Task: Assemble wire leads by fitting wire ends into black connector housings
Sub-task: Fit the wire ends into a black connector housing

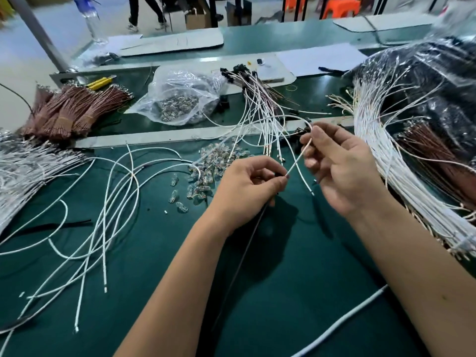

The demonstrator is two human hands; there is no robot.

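Left hand (247,186) is curling closed and pinching something small and dark at the fingertips, probably a black connector housing (277,174), mostly hidden by the fingers, so I cannot tell its orientation. A thin dark lead (244,251) is trailing from under that hand toward the near edge. Right hand (340,168) is pinching a thin white insulated wire (298,161) between thumb and forefinger well back from its end, with the other fingers loosely curled; the wire tip is meeting the left fingertips, both held above the green tabletop (296,279). Main risk: the grip is sitting far from the tip, so the wire is likely bowing under push instead of seating the terminal. Second risk: with the cavity hidden, the terminal could be going in rotated or into the wrong slot and not latching. Third: a second loose white wire (305,181) is crossing just right of the held one and could be snagging or getting picked by mistake. Clutter is not helping: a pile of small clear glass bulbs (206,173) is sitting just left of the left hand, and a dropped housing would be disappearing among them or among the loose white wires (116,202) spread further left. The big bundle of white wires (401,181) on the right is lying near the right forearm and could be getting dragged.
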